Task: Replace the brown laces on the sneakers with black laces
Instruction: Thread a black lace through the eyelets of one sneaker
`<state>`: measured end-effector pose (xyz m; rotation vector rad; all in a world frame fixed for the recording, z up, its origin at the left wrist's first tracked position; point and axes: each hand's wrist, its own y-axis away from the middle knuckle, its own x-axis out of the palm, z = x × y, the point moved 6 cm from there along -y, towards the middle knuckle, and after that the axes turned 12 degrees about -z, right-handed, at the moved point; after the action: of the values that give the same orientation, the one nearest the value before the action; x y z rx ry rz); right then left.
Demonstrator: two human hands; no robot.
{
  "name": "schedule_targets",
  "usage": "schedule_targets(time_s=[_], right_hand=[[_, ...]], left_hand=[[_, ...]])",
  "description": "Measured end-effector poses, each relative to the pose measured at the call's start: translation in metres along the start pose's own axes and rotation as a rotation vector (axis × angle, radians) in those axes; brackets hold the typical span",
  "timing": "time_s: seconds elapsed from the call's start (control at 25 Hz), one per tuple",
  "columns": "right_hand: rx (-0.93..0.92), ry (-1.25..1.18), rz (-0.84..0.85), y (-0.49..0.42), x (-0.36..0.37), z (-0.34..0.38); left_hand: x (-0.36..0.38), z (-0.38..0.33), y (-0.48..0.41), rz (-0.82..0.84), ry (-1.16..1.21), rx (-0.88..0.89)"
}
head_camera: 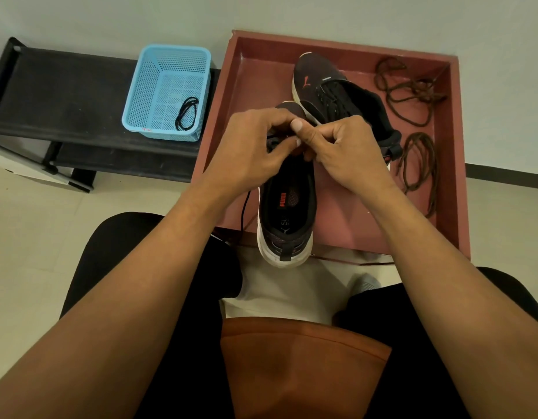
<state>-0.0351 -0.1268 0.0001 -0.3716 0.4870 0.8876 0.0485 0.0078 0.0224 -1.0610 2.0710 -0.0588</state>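
Observation:
A dark sneaker (287,213) with a white sole lies heel toward me at the near edge of the red tray (455,152). My left hand (252,146) and my right hand (349,149) meet over its eyelets, both pinching a black lace (245,207) whose free end hangs down the shoe's left side. The pinch point is hidden by my fingers. A second dark sneaker (337,92) with black laces lies further back in the tray. Two brown laces lie loose at the tray's right, one (409,89) at the back, one (422,167) nearer.
A light blue plastic basket (153,86) holding another black lace (187,113) sits on a low black shoe rack (65,95) to the left. The tray stands on a pale tiled floor against a white wall. My knees frame the near view.

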Motion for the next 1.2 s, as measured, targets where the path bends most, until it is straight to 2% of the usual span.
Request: schedule_targets(time_s=[0.16,0.36,0.48,0.56,0.72,0.96,1.2], right_hand=[[-0.022,0.005,-0.010,-0.001,-0.002,0.000],[-0.035,0.001,-0.028,-0.001,-0.007,0.000],[-0.022,0.028,-0.067,-0.001,-0.009,0.001],[-0.007,0.125,-0.097,0.002,-0.012,-0.003],[0.052,0.348,0.034,0.012,-0.004,-0.012],[0.125,0.305,-0.017,0.015,-0.012,-0.009],[0.157,0.233,0.003,0.016,-0.009,-0.012]], left_hand=[[-0.009,0.018,-0.003,-0.092,0.014,-0.110],[-0.001,0.009,-0.001,-0.010,0.088,-0.094],[-0.005,0.014,-0.001,-0.068,0.088,-0.162],[-0.006,0.021,0.000,-0.082,0.082,-0.226],[0.000,0.025,0.002,0.004,-0.003,-0.246],[0.015,0.019,0.006,0.150,-0.190,-0.173],[0.022,0.027,0.011,0.037,-0.189,-0.306]])
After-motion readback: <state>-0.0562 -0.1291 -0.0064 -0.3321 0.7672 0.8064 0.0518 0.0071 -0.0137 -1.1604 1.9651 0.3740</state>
